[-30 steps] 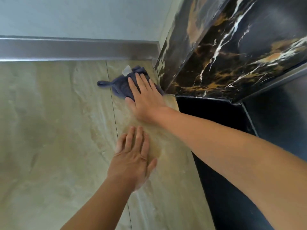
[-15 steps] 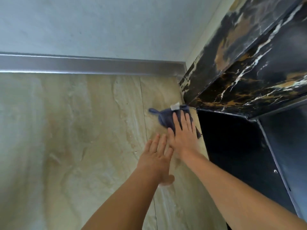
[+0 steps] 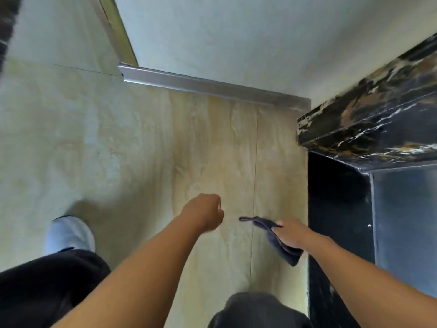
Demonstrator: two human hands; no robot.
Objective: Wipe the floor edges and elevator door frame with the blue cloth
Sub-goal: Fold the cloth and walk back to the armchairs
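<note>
Head view: standing over the floor edge.
Right hand (image 3: 294, 235): clamped on the blue cloth (image 3: 276, 240), lifted beside the dark threshold (image 3: 335, 209), ready for the marble door frame (image 3: 369, 129).
Left hand (image 3: 204, 213): loosely fisted, empty, free for balance.

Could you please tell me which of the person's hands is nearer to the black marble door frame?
Right. The right hand, gripping the blue cloth, is beside the frame's dark threshold; the left hand, fisted, is farther over the beige floor.
</note>
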